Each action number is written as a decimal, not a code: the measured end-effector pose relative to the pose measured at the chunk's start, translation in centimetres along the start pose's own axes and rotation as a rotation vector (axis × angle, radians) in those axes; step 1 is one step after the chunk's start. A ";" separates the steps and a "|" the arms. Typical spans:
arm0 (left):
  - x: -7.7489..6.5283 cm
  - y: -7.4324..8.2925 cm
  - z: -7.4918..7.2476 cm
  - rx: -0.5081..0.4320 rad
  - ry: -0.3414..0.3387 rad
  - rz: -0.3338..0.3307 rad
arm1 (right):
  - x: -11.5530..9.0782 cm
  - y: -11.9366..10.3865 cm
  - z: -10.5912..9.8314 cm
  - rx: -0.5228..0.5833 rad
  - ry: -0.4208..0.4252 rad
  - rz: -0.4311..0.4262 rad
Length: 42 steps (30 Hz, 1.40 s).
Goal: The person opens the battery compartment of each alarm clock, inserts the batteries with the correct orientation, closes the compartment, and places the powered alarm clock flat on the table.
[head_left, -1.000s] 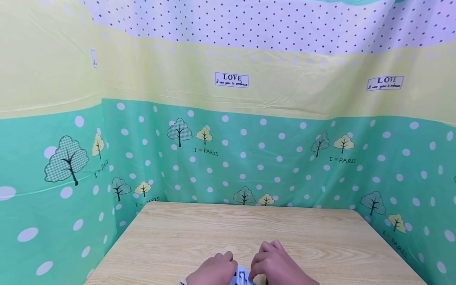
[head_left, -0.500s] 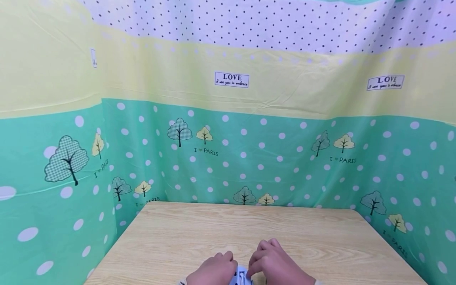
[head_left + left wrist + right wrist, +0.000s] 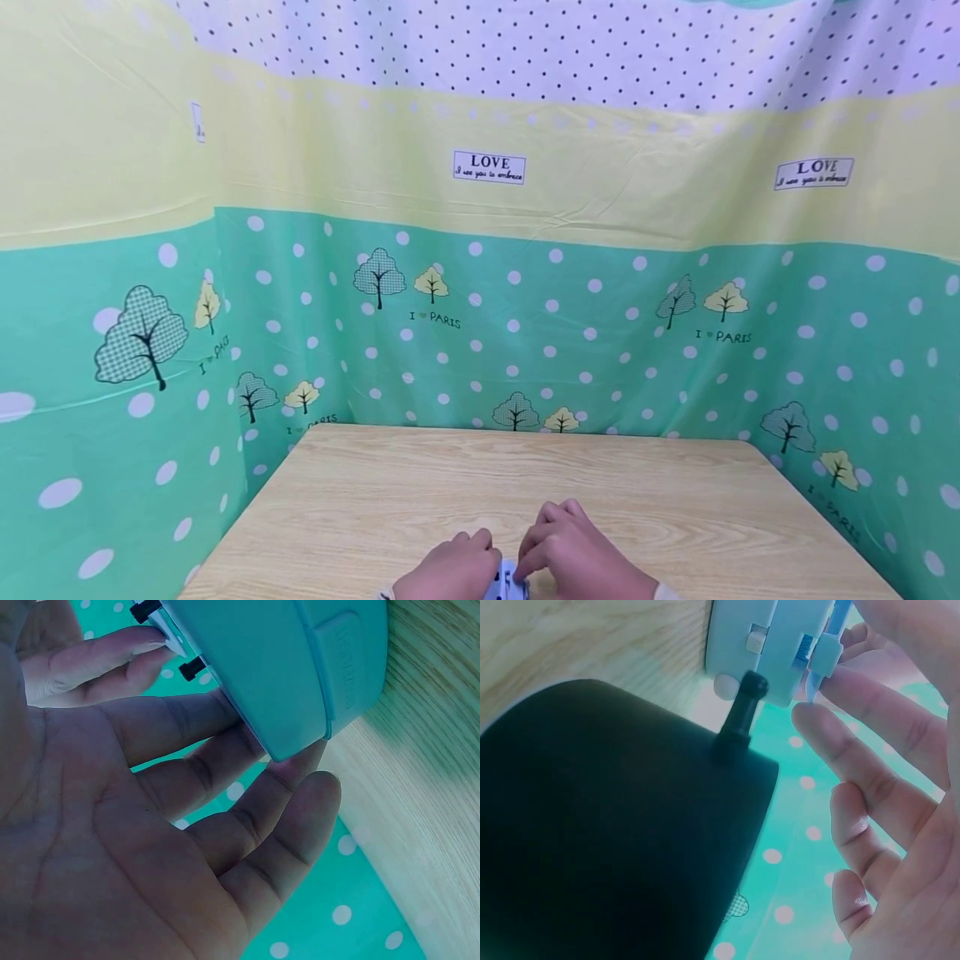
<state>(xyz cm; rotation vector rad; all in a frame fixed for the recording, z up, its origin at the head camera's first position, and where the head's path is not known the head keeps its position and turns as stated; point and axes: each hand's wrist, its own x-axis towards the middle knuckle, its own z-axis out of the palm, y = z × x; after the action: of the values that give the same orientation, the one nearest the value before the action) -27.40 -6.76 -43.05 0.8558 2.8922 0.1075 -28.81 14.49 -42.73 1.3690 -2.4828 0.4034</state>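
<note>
A light-blue plastic case (image 3: 492, 590) with rounded corners stands upright at the near side of the table, partly hidden by both hands. Raised lettering, too faint to read, marks its side in the left wrist view, and black pegs (image 3: 193, 669) stick out of one face. My left hand (image 3: 456, 568) grips the case, its fingers (image 3: 195, 772) bent against the lower edge. From the other side my right hand (image 3: 573, 557) reaches in; its thumb and finger pinch a small pale tab (image 3: 175, 639) on the case. Its remaining fingers (image 3: 859, 832) curl loosely.
A large black rounded object (image 3: 615, 825) with a peg on its edge fills the lower left of the right wrist view; its kind is unclear. The wood-grain table (image 3: 420, 475) is surrounded by a green, dotted, tree-printed cloth (image 3: 525, 333).
My right hand has shifted slightly left and away from me, across the case's slotted face, covering more of it. The left hand has stayed in place.
</note>
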 end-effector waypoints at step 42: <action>-0.3 0.0 -0.2 0.005 -0.009 0.016 | 0.2 0.0 0.3 0.022 -0.055 0.011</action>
<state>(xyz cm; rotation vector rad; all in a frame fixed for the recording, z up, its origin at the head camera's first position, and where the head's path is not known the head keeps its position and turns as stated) -27.19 -6.88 -42.78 0.8782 2.8794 0.0972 -28.93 14.21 -42.98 1.3933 -2.5383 0.4014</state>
